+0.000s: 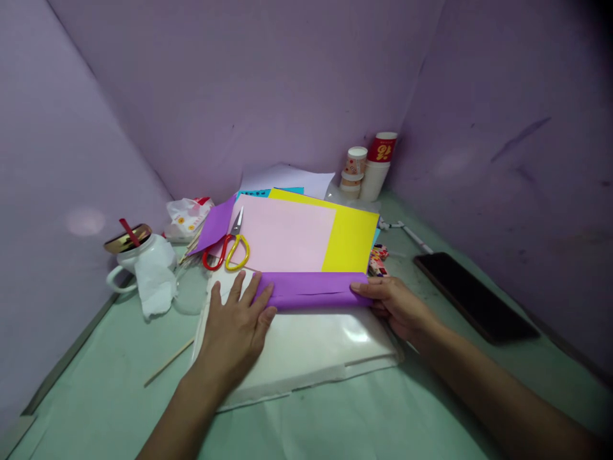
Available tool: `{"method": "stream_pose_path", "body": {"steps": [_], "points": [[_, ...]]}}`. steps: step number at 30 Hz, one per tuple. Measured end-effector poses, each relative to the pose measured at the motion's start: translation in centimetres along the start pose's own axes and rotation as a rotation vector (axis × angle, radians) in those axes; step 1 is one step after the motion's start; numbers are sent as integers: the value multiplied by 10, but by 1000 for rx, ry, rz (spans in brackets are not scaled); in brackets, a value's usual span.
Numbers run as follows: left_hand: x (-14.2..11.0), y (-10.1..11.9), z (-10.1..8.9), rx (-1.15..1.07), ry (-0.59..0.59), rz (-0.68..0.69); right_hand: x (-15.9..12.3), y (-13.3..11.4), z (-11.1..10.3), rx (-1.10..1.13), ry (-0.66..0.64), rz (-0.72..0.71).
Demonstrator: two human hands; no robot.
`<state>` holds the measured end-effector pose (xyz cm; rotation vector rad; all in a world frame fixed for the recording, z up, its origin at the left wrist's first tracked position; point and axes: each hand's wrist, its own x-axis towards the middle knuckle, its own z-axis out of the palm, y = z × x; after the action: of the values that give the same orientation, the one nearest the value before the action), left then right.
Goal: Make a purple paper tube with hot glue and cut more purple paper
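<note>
A strip of folded purple paper [311,292] lies across a white glossy board [325,345], with a crease or slit running along its length. My left hand [237,316] rests with spread fingers at the paper's left end, fingertips on it and on the white surface. At the right end my right hand [390,303] pinches the purple paper, thumb on top and fingers beneath. Just beyond the left fingertips lie scissors [227,249] with one red and one yellow handle, on a pink sheet [287,233]. A yellow sheet [352,233] sticks out from under the pink one.
A white mug [143,255] with a tissue [156,287] stands at left, near a plastic bag [186,217]. One thin stick [168,362] lies at front left. Stacked paper cups [376,169] stand at the back right. A black phone [474,297] lies to the right.
</note>
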<state>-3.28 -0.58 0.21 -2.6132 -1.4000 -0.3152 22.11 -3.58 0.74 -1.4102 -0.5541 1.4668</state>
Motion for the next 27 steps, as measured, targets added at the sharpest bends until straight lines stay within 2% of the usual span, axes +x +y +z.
{"method": "stream_pose_path", "body": {"steps": [2, 5, 8, 12, 14, 20, 27], "points": [[2, 0, 5, -158, 118, -65, -2, 0, 0, -5, -33, -13], [5, 0, 12, -486, 325, -261, -4, 3, 2, -1, -87, -25], [9, -2, 14, -604, 392, -461, -3, 6, 3, -10, -121, -64], [12, -7, 7, -816, 358, -753, -1, 11, 2, -48, -147, -126], [13, -10, 4, -984, 312, -842, 0, 12, 1, -57, -151, -144], [14, -17, -9, -1315, 188, -995, 0, 12, -1, -34, -176, -140], [12, -15, -23, -1517, -14, -1040, 0, 9, -1, -11, -201, -103]]}}
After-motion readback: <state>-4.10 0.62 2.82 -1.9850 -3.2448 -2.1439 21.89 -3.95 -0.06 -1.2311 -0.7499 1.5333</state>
